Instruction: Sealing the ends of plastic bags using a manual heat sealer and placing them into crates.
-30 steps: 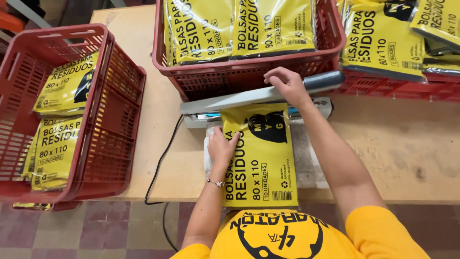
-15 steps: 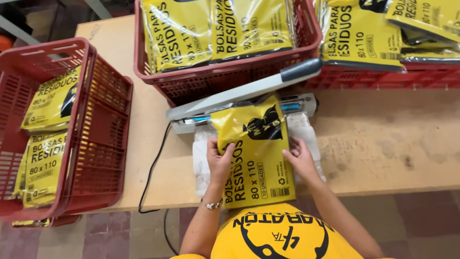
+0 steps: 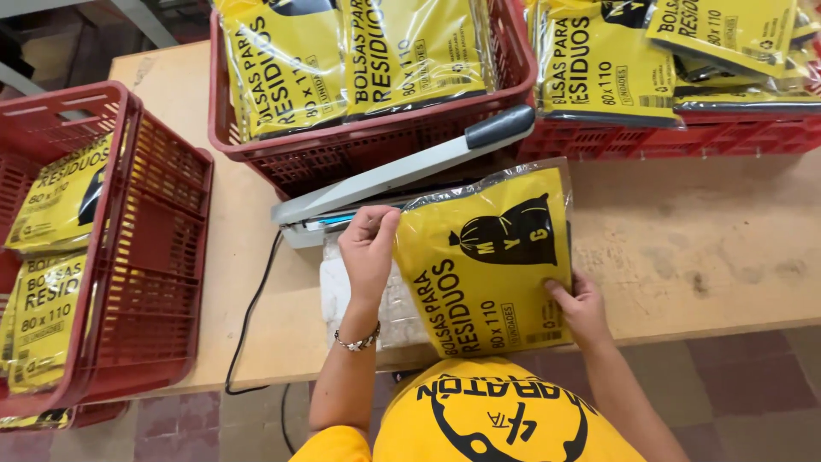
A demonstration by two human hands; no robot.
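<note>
Yellow packet (image 3: pixel 483 265) between both grips, left hand (image 3: pixel 368 248), right hand (image 3: pixel 581 306)

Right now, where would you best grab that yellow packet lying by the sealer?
Probably by its side edges, coming from the near side, as both hands do: the left hand pinches the upper left corner of the packet, the right hand the lower right. It is flat and limp, so one grip would let it sag.
</note>
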